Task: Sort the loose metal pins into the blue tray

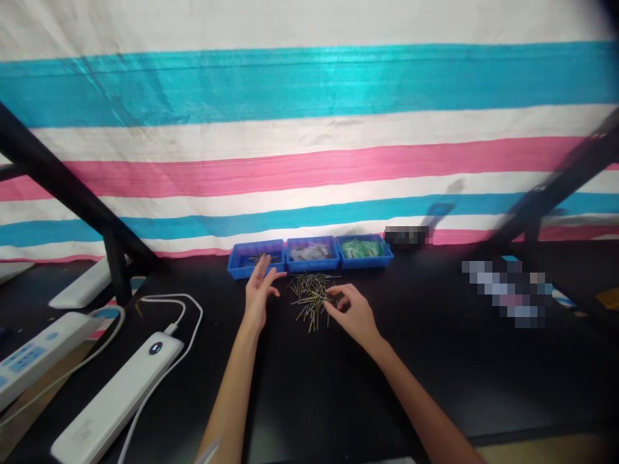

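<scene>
Mid-frame, the left hand [258,293] has its grip wide beside a blue tray [236,270]; the right hand [354,310], grip narrow, contents unclear, meets thin metal sticks [315,300].

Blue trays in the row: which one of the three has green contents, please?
The right tray: its contents are green, whereas the middle tray holds pale items and the left tray thin, darker pieces.

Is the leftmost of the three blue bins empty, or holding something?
Holding something: thin pieces show inside the leftmost blue bin. The left hand hides part of it, so how many cannot be told.
</scene>
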Available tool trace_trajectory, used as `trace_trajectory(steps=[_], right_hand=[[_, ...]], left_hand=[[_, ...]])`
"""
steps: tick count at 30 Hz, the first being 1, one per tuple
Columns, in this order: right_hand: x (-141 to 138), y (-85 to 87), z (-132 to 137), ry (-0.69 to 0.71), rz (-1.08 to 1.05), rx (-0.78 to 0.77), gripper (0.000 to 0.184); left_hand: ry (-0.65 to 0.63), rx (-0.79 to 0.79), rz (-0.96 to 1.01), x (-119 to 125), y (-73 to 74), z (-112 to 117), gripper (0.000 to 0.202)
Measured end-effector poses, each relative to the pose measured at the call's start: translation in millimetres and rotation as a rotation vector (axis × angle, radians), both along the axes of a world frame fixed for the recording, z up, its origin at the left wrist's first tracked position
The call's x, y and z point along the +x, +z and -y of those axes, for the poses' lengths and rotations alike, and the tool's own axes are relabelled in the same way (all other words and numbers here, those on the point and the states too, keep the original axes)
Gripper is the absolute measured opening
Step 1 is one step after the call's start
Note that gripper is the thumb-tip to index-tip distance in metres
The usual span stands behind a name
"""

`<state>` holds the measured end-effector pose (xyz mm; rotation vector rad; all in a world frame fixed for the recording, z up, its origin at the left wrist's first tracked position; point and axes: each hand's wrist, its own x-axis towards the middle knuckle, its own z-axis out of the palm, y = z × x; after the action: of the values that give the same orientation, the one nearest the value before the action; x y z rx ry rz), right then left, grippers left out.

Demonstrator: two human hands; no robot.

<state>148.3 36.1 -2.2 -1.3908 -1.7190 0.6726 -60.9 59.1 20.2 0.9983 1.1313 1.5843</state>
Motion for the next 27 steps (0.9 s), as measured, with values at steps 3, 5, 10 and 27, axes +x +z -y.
trace_trajectory(steps=[3, 5, 10, 27], right_hand=[[4.9, 1.9, 1.9, -0.039, 0.225, 0.008, 0.034], [7.6, 1.7, 1.8, -0.025, 0.291, -0.015, 0.038], [9.8, -1.0, 0.0, 0.037, 0.339, -0.036, 0.032], [6.6, 1.6, -0.4, 0.027, 0.307, -0.079, 0.019]], left_hand=[[0.02, -0.036, -0.289, 3.3, -2.8, 3.9, 0.038], [0.026, -0.056, -0.571, 6.5, -5.9, 7.5, 0.034], [-0.043, -0.012, -1.185, 21.1, -11.1, 16.1, 0.038], [-0.243, 0.119, -1.394, 42.4, -12.9, 21.2, 0.023]])
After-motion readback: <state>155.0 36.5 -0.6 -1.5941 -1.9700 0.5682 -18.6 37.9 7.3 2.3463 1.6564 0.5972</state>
